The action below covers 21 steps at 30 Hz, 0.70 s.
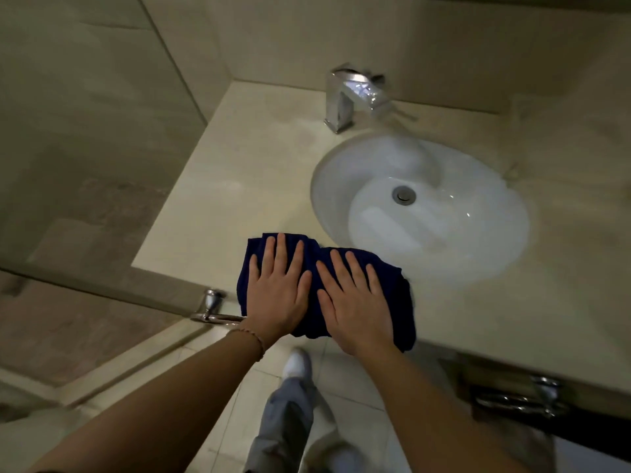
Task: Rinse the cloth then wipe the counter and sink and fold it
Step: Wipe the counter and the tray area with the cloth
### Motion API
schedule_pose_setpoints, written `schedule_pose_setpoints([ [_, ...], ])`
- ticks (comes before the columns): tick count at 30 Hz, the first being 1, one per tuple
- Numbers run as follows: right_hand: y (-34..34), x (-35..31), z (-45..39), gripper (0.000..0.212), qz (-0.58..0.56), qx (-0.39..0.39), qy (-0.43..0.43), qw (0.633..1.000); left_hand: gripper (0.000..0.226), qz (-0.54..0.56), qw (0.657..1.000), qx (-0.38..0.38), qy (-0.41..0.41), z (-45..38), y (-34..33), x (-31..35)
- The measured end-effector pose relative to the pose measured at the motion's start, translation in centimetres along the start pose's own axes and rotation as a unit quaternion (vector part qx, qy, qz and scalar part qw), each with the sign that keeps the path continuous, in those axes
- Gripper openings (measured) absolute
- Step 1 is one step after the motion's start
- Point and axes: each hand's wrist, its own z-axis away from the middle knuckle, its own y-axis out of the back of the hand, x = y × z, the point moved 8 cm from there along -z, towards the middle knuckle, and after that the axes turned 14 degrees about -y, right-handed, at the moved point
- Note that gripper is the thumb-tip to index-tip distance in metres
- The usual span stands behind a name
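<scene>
beige stone counter filling the middle of the view, tiled walls behind, glass panel at nine o'clock.

white oval sink set into the counter at about two o'clock from centre, round metal drain in its bowl. chrome faucet standing at twelve o'clock, just behind the basin rim, spout angled toward the bowl.

dark blue cloth lying bunched and partly folded on the front edge of the counter, at about six o'clock from the sink, its near edge hanging slightly over the counter front. just beside the basin rim, whether touching it cannot be told.

left hand laid flat on the left part of the cloth, fingers straight and slightly spread, pressing down, nothing curled round the fabric. thin bracelet on that wrist. right hand flat on the right part of the cloth, fingers likewise straight, palm down, close beside the left hand.

chrome towel bar at eight o'clock of the cloth, fixed below the counter front. second chrome fitting at four o'clock on the dark cabinet front. pale tiled floor at six o'clock, with a white shoe and grey trouser leg.
</scene>
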Motion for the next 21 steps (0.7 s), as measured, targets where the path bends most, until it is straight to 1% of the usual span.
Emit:
schedule_pose_setpoints([
  [4, 0.0, 4.6, 1.5, 0.057, -0.006, 0.008, -0.031, 0.999, 0.073, -0.010, 0.999, -0.017, -0.028, -0.8, -0.8, 4.6],
  [9, -0.2, 9.9, 3.4, 0.057, -0.011, 0.011, -0.067, 0.998, 0.069, -0.016, 0.997, -0.016, -0.074, -1.7, -1.8, 10.0],
  [14, 0.0, 14.6, 5.0, 0.056, -0.023, 0.019, -0.106, 0.994, 0.072, -0.012, 0.992, -0.043, -0.118, -2.8, -2.5, 15.5],
  [21, 0.3, 20.1, 6.3, 0.055, -0.026, 0.034, -0.144, 0.989, 0.062, -0.007, 0.986, -0.064, -0.155, -4.4, -3.7, 21.2],
])
